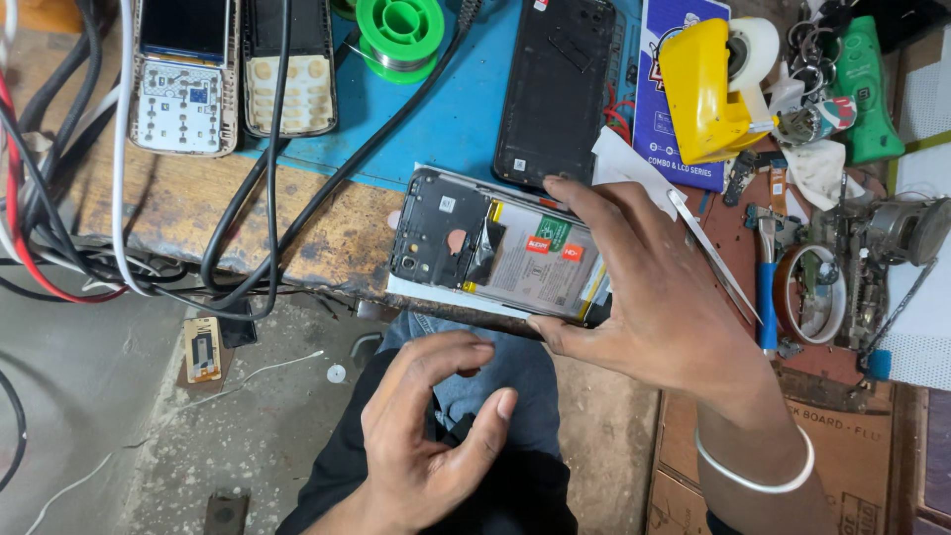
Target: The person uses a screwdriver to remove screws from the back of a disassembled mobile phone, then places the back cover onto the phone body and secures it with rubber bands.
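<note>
So the right hand [659, 297] is pinning down an opened phone [500, 253] with its back cover off, sitting right at the near edge of the table [178, 198]. The thumb is hooking the near long side and the fingers [570, 188] are pressing the far one, probably so the phone isn't sliding around or tipping off the edge while its insides are exposed. You can see the battery with red and green stickers facing up, and the dark board section at the phone's 9 o'clock end. The left hand [431, 426] is hovering below at about 7 o'clock from the phone, over the lap, fingers curled loosely with nothing in them as far as I can tell. Tweezers [718, 258] are lying just at 3 o'clock of the right hand, within easy grabbing range. A second dark phone back [555, 89] is lying at 12 o'clock on the blue mat [446, 109], a green solder spool [399, 32] at 11 o'clock, and a yellow tape dispenser [703, 89] around 1 o'clock.
</note>
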